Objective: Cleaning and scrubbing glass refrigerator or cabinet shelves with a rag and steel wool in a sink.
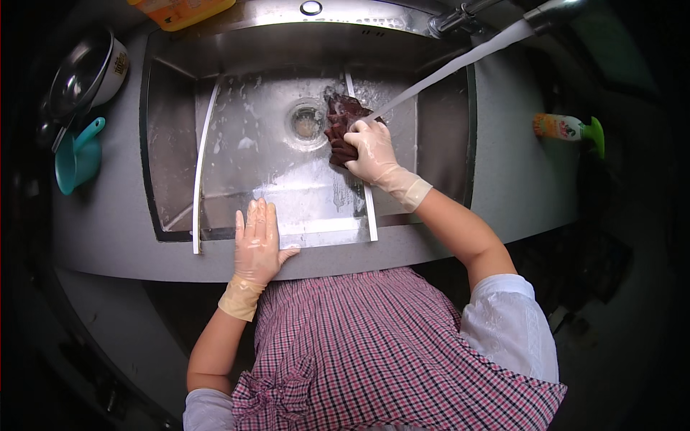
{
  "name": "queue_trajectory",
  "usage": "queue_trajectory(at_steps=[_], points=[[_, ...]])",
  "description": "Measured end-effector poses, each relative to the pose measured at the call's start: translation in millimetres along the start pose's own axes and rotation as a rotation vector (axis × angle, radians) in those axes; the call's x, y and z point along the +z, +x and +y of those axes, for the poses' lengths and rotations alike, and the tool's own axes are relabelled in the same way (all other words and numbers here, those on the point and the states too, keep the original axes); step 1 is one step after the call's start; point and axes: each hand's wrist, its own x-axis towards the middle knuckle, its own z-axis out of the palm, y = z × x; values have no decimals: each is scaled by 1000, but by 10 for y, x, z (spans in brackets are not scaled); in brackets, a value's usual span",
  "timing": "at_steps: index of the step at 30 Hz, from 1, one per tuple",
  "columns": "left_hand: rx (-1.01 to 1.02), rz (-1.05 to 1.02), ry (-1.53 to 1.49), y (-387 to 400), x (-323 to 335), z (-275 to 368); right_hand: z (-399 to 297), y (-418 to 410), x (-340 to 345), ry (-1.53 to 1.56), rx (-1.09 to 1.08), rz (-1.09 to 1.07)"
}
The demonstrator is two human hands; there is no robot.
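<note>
My right hand (372, 151), in a thin translucent glove, grips a wet dark brown cloth (345, 126) just right of the sink drain (307, 123). A stream of water (447, 70) from the faucet (539, 19) at the upper right falls on the cloth. A clear, flat panel (323, 218) with white edge strips (203, 161) lies over the stainless steel sink (172, 140), and the cloth is against its right part. Gloved too, my left hand (257, 237) rests flat on the panel's near edge, fingers pointing away from me and holding nothing.
On the left counter stand a teal dipper (81, 161) and metal bowls (81, 75). A spray bottle (563, 127) with a green head lies on the right counter (517, 178). Part of an orange-yellow container (186, 12) shows behind the sink.
</note>
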Motion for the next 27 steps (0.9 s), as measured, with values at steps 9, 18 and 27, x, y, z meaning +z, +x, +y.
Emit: queue_trajectory(at_steps=[9,18,27], points=[[-8,-2,-20,-5,-33,3,371,20,196,210,47,205],[-35,-5,-17,-3,-13,10,1265,98,191,-640,355,-219],[-40,-51,-39,11,-58,21,951,150,823,-43,93,-88]])
